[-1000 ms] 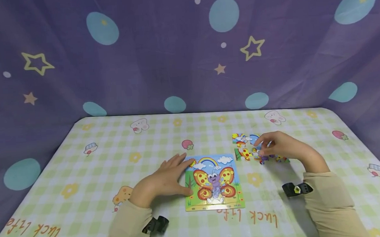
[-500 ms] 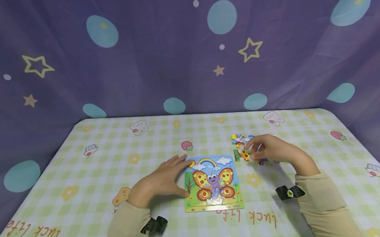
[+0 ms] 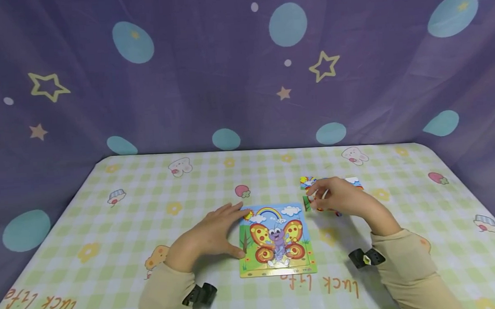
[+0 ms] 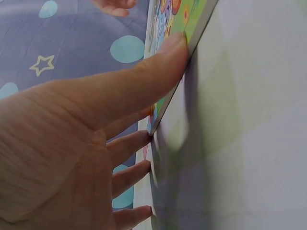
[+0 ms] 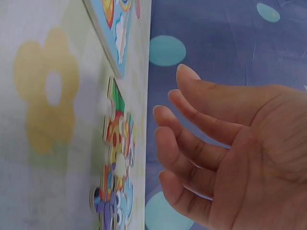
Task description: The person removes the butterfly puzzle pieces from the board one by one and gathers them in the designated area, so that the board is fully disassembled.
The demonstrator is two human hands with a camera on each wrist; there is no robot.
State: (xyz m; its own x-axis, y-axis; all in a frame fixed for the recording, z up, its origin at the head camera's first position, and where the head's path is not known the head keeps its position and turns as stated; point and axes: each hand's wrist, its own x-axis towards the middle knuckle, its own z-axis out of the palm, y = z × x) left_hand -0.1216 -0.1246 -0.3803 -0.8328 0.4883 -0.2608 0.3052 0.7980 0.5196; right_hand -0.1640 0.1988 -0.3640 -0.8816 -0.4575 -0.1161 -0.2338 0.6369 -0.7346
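From here I see a flat, square butterfly puzzle board [image 3: 277, 241] in red, yellow and purple, a green-and-white checked tablecloth [image 3: 207, 187], and a purple, teal-spotted cloth backdrop [image 3: 210, 77].

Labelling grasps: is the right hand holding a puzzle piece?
No: in the right wrist view, the right hand holds nothing and hangs apart from the puzzle pieces.

orange "luck life" lettering [image 3: 62, 303] stands upside down, twice, on the checked tablecloth [image 3: 207, 182].
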